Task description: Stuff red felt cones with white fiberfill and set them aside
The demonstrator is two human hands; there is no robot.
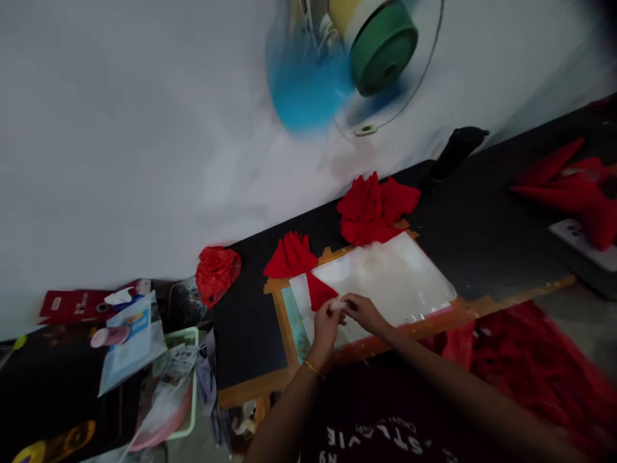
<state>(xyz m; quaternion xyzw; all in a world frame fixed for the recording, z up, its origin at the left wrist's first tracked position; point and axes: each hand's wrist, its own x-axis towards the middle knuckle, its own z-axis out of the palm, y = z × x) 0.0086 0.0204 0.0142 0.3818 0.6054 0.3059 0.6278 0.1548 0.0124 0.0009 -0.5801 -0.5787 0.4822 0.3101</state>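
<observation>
Both hands meet over a clear plastic sheet (390,276) taped on the dark table (482,231). My left hand (326,325), with a gold bangle at the wrist, pinches a folded red cloth piece (319,292) at its tip. My right hand (364,312) has its fingers closed on the same spot, touching the left fingertips. A folded red piece (290,255) lies just above the sheet's left corner, and a bigger heap of red pieces (373,207) lies at its top edge.
A spinning blue fan with a green hub (347,58) stands at the wall. A black bottle (456,151) is behind the heap. More red pieces (573,183) lie at right, a red bag (216,273) at left, and red material (525,366) by my lap. Packets and a green basket (186,386) clutter the left.
</observation>
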